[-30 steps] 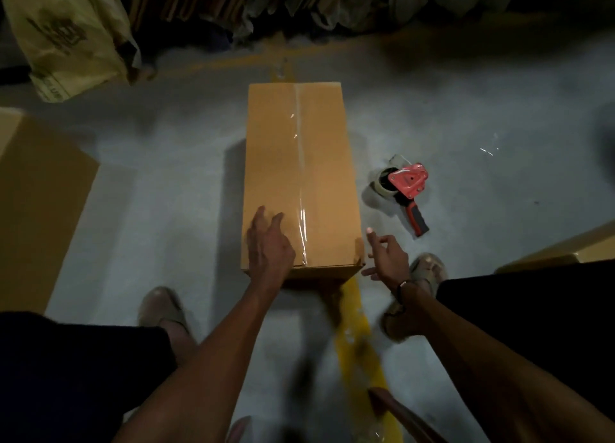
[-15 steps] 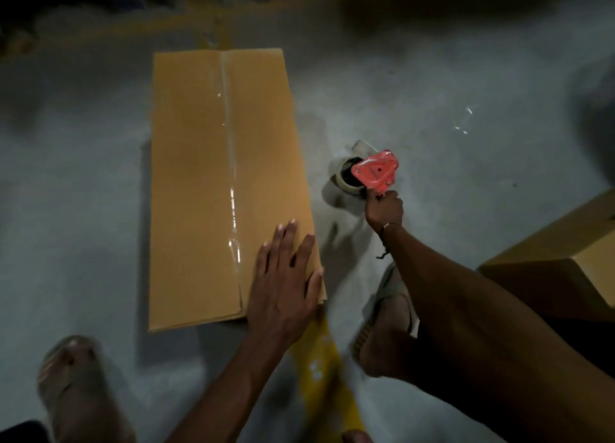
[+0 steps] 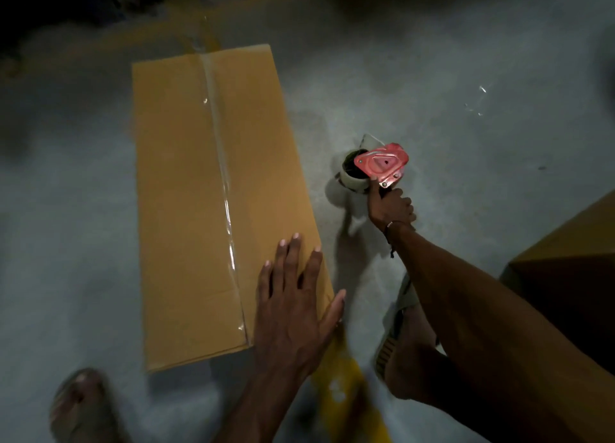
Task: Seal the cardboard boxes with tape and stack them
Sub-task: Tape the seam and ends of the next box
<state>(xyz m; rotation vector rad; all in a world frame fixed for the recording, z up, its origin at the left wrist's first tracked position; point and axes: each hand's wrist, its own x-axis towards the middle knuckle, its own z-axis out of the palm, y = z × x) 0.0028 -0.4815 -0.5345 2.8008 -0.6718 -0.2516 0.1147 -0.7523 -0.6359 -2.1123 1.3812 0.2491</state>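
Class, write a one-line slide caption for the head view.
Left hand flat on taped box; right hand grips tape dispenser.

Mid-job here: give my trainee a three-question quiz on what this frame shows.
1. True or false: clear tape already runs along the cardboard box's centre seam.
2. Which hand grips the tape dispenser? A) left B) right
3. Fill in: the left hand lies flat on the box's near ____ corner.

Key: 1 true; 2 B, the right hand holds its handle; 3 right.
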